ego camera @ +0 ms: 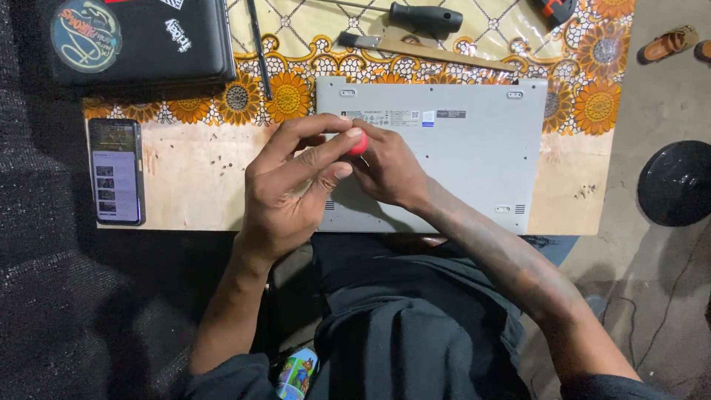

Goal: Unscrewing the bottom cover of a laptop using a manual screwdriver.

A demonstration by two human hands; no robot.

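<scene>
A silver laptop (466,141) lies upside down on the small table, its bottom panel facing up. Both my hands meet over its left part. My right hand (389,170) grips a small screwdriver with a red cap (359,143), held upright against the panel; the shaft is hidden by my fingers. My left hand (292,185) curls around the same tool, its index finger and thumb pressing on the red cap.
A lit smartphone (116,170) lies at the table's left edge. A black laptop with stickers (141,37) sits at the back left. A black-handled screwdriver (426,16) and a flat metal blade (415,48) lie behind. Tiny screws (222,159) are scattered on the floral table cover. A black round object (678,181) stands on the floor to the right.
</scene>
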